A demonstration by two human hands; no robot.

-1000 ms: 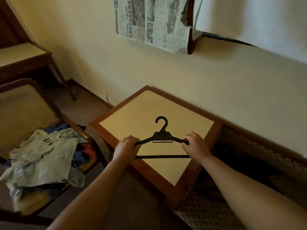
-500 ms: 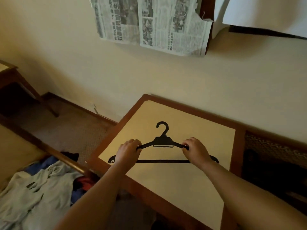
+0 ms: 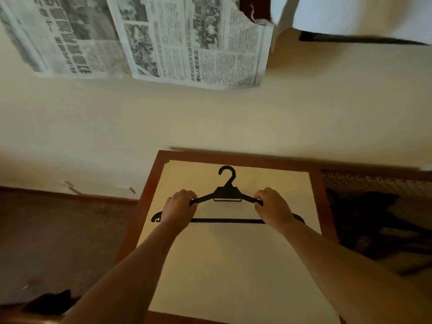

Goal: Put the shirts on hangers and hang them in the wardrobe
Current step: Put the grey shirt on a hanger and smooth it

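One black plastic hanger (image 3: 228, 195) over the counter (image 3: 233, 265), my left hand (image 3: 178, 210) and right hand (image 3: 272, 206) each clamped round a sloping shoulder, hook pointing away.

Two bare forearms come up from the lower edge of the view, with no sleeve, cuff, watch, band or ring showing anywhere along them. The left hand (image 3: 178, 210) and the right hand (image 3: 273, 208) are uncovered too, gloveless, knuckles rounded and fingers short. Both forearms look smooth and unmarked, broad near the lower edge and narrowing toward the wrists. The dim, warm light leaves finer detail such as nails too soft to make out.
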